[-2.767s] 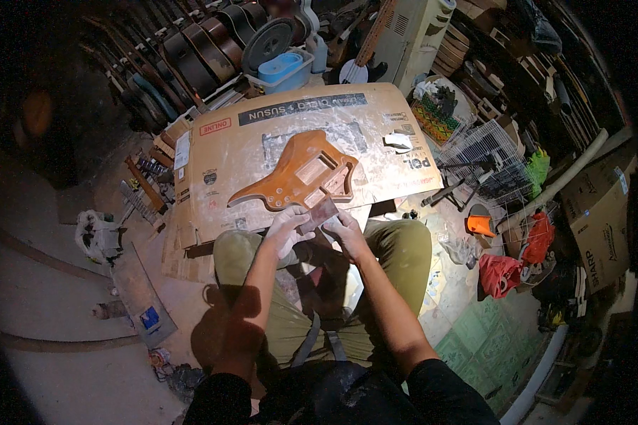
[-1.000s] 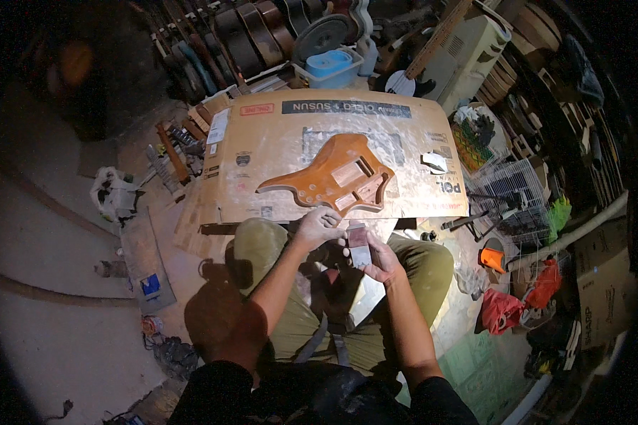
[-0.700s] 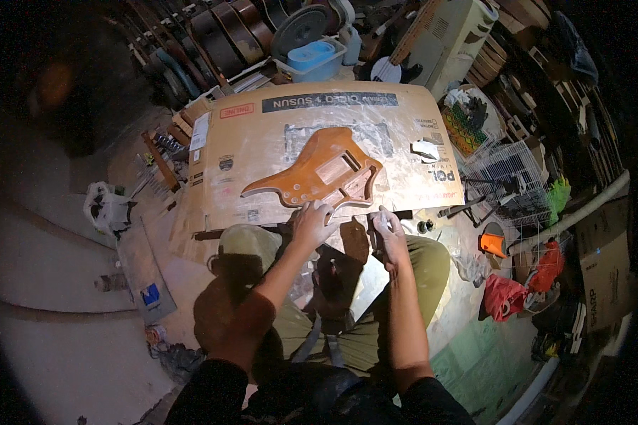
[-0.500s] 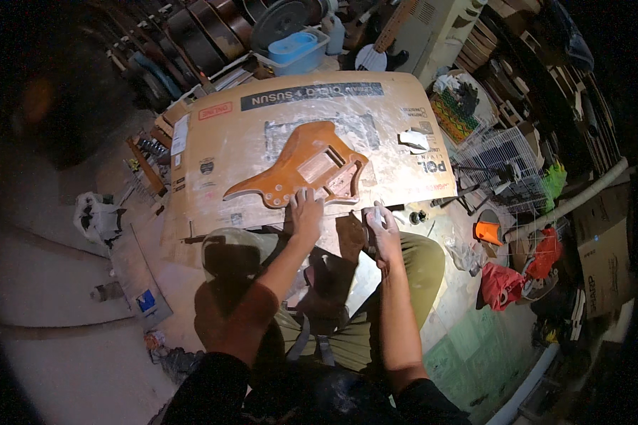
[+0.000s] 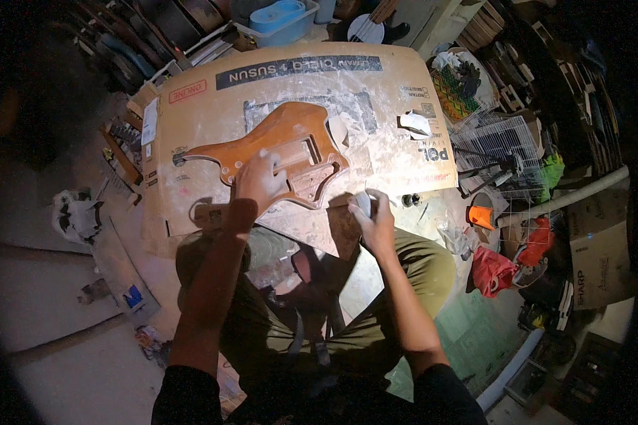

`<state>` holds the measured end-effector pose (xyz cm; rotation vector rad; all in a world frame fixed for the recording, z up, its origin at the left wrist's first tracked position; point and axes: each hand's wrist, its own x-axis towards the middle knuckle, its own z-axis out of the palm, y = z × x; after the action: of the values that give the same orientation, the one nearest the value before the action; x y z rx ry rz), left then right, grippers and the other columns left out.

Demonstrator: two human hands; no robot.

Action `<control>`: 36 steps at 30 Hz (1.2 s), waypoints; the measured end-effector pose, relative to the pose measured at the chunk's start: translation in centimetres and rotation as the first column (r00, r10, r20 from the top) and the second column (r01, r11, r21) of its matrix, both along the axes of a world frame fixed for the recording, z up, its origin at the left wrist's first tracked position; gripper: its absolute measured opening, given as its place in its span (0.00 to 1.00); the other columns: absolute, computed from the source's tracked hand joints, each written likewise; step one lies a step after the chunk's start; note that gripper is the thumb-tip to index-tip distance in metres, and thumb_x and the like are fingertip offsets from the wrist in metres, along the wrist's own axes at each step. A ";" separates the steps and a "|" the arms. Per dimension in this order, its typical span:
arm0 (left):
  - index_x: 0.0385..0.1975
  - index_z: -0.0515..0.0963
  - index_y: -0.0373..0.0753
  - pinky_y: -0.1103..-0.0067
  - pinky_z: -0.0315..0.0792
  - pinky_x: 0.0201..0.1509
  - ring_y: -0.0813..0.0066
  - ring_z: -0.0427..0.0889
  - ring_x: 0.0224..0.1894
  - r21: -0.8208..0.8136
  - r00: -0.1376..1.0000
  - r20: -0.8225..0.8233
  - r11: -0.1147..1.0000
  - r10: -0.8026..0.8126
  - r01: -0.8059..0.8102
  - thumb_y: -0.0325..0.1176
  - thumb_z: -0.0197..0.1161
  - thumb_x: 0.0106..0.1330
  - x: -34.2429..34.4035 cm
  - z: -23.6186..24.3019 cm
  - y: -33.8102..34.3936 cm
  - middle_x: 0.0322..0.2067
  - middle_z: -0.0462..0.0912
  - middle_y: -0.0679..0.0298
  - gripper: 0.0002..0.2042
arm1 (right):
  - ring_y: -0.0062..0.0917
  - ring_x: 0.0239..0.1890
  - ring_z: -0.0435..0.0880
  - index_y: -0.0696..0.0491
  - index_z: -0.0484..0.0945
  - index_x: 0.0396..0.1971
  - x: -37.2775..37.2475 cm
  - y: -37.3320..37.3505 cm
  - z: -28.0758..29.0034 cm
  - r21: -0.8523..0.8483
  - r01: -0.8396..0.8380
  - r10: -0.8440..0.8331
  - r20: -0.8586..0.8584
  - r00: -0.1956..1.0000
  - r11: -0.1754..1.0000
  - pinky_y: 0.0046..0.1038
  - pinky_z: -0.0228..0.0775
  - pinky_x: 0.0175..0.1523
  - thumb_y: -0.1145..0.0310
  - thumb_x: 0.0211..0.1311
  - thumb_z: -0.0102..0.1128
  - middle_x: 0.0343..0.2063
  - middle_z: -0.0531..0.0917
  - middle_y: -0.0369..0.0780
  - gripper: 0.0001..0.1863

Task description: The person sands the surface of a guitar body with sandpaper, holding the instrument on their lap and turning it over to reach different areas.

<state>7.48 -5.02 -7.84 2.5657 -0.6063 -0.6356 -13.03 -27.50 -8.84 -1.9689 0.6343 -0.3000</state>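
An orange-brown electric guitar body point(image 5: 262, 138) with pale cut-out cavities lies on a dusty cardboard sheet point(image 5: 191, 117). My left hand point(image 5: 261, 180) rests over its near side, fingers on the top face and somewhat blurred; the thumb is not clear to see. Just right of the body, at the cardboard's near edge, my right hand point(image 5: 377, 219) is closed around a small grey piece point(image 5: 364, 203), which looks like folded sandpaper. Against the body's far right edge lies a pale flat piece point(image 5: 338, 132).
A crumpled white piece point(image 5: 415, 125) lies on the cardboard's right. Beyond are a blue tub point(image 5: 280, 21) and a banjo-like round instrument point(image 5: 366, 32). To the right stand a white wire rack point(image 5: 500, 145), an orange item point(image 5: 480, 217) and a red bag point(image 5: 493, 271).
The guitar body has shifted left and turned slightly, with my left hand moving along on it and reaching farther over its face. My right hand keeps the grey piece. The whole view has shifted.
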 end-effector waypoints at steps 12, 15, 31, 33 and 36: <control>0.74 0.52 0.55 0.40 0.31 0.72 0.52 0.36 0.77 0.179 0.960 0.280 0.980 0.030 -0.083 0.65 0.68 0.46 -0.9 -1.4 -3.9 0.76 0.42 0.56 0.53 | 0.46 0.47 0.75 0.51 0.75 0.54 5.0 -0.8 -1.6 -0.562 -0.391 0.394 -0.122 0.911 0.729 0.43 0.68 0.52 0.68 0.57 0.63 0.46 0.77 0.47 0.22; 0.74 0.51 0.56 0.40 0.32 0.72 0.52 0.36 0.77 0.245 0.958 0.286 0.966 0.011 -0.084 0.66 0.65 0.49 -0.8 -1.2 -3.2 0.76 0.41 0.56 0.52 | 0.45 0.49 0.76 0.47 0.77 0.54 4.1 1.4 0.9 -0.515 -0.598 0.566 -0.240 0.789 0.614 0.41 0.69 0.55 0.71 0.57 0.60 0.50 0.77 0.47 0.23; 0.73 0.54 0.51 0.34 0.30 0.69 0.43 0.35 0.76 -0.111 0.934 0.342 0.991 0.106 -0.072 0.52 0.75 0.44 -0.9 -4.2 -2.8 0.74 0.42 0.48 0.53 | 0.48 0.49 0.74 0.52 0.79 0.47 4.8 2.5 0.2 -0.520 -0.447 0.423 -0.173 0.889 0.728 0.42 0.69 0.53 0.74 0.58 0.59 0.47 0.78 0.49 0.16; 0.73 0.54 0.50 0.34 0.30 0.69 0.41 0.34 0.76 -0.179 0.930 0.349 0.982 0.115 -0.055 0.51 0.76 0.43 -0.7 -4.8 -3.3 0.74 0.42 0.47 0.54 | 0.48 0.50 0.74 0.49 0.79 0.46 3.7 1.9 0.1 -0.512 -0.573 0.515 -0.268 0.815 0.640 0.42 0.69 0.53 0.72 0.58 0.58 0.48 0.77 0.50 0.15; 0.73 0.54 0.49 0.37 0.32 0.71 0.40 0.32 0.76 -0.147 0.926 0.364 0.988 0.102 -0.051 0.48 0.77 0.42 -1.3 -4.8 -3.2 0.74 0.41 0.47 0.54 | 0.48 0.46 0.74 0.51 0.78 0.48 7.4 -1.2 0.6 -0.546 -0.393 0.324 -0.222 0.920 0.740 0.44 0.70 0.50 0.70 0.56 0.60 0.44 0.77 0.49 0.17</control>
<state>6.18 -8.17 -12.64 2.5800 -0.6388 -0.0723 -5.60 -28.67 -8.21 -2.6682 0.2148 -0.1466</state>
